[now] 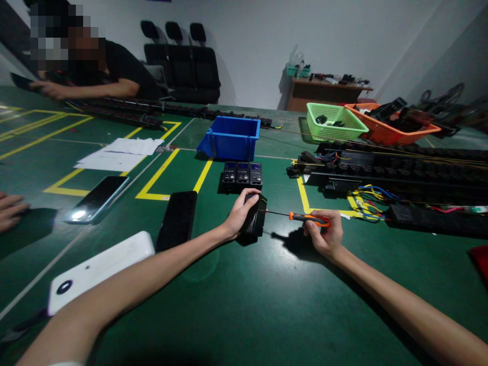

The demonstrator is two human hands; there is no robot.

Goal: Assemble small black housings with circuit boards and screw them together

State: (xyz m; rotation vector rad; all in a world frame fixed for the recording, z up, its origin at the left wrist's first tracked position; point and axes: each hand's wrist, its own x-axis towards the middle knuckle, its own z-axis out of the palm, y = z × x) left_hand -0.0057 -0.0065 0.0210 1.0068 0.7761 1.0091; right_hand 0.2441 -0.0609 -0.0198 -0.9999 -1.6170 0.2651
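My left hand (pixel 241 216) is wrapped round a black box-shaped device (pixel 259 218) tilted up on the green table (pixel 229 305). In my right hand (pixel 327 235) is an orange and black screwdriver (pixel 301 217), held level. Its thin shaft points left, with the tip at the device's right side; whether it touches a screw is too small to tell. Just behind my left hand, three similar black modules with small blue screens (pixel 243 175) stand side by side.
Behind the modules sits a blue bin (pixel 236 137). Phones (pixel 177 219) and a white device (pixel 101 269) lie left. Black rails with wires (pixel 358 175), a green basket (pixel 335 124) and an orange basket (pixel 414 133) are right. A person (pixel 125 76) leans at the far left; another hand (pixel 11 209) shows.
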